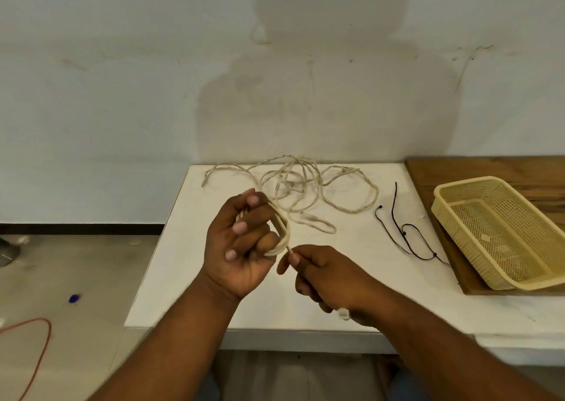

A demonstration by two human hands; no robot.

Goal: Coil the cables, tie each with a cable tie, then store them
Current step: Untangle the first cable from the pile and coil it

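Pale wall backs a white table [183,278]. Above it the left hand [241,247] curls its fingers round a small coil of whitish cable [282,232]. The right hand [327,278], just beside it, pinches that cable's free end. Loose cables [305,186] lie beyond the left hand; black cable ties [406,232] and a yellow basket [501,232] sit beyond and right of the right hand.

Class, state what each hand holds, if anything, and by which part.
The left hand grips the beige cable by its coiled loops. The right hand pinches the same cable's free tail beside the coil, its plug poking out behind the hand.
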